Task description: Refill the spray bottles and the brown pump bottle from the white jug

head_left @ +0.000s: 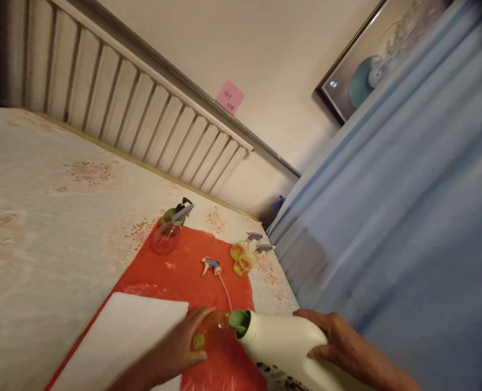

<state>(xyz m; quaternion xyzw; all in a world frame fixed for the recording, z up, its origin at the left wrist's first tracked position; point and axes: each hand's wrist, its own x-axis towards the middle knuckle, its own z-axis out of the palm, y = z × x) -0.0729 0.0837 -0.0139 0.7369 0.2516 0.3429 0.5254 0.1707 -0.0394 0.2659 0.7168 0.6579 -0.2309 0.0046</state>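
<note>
My right hand (332,339) grips a large pale-green jug (283,336), tilted on its side with its green spout pointing left. The spout meets the neck of a clear spray bottle (212,332), which my left hand (183,342) holds by its body. A little yellowish liquid shows inside that bottle. Just beyond lies a detached spray trigger head (212,265) with its thin tube, on a red plastic sheet (175,277). Under my left forearm is a white sheet or cloth (130,331). The jug's label is only partly visible.
Two spray bottles with yellow liquid (243,263) stand at the sheet's right edge. A clear spray bottle (166,239) and a dark-green pump bottle (168,216) stand at its far left corner. A floral tablecloth (61,228), radiator (143,103) and blue curtain (387,217) surround them.
</note>
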